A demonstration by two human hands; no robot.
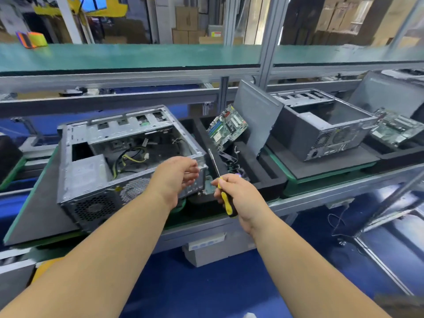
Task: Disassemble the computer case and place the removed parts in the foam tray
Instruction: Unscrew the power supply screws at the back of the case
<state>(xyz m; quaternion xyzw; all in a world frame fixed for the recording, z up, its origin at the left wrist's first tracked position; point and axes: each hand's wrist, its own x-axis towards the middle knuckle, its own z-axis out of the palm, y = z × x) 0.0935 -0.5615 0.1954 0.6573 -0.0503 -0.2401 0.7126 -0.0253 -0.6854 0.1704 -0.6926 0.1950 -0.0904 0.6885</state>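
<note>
An open grey computer case (96, 161) lies on its side on a dark pad, with loose cables inside. My left hand (176, 177) hovers at the case's near right corner, fingers loosely curled; whether it holds anything small I cannot tell. My right hand (238, 198) grips a yellow-and-black screwdriver (226, 200), its shaft pointing up and away. To the right sits the black foam tray (273, 177), holding a green motherboard (227, 127) leaning upright, a grey side panel (257, 115) and some cables.
A second stripped case (325, 125) sits on another pad at right, with another board (394, 129) in a foam tray beyond it. An aluminium frame post (223, 92) rises behind the tray. A green shelf (137, 56) runs overhead. Blue floor lies below the bench edge.
</note>
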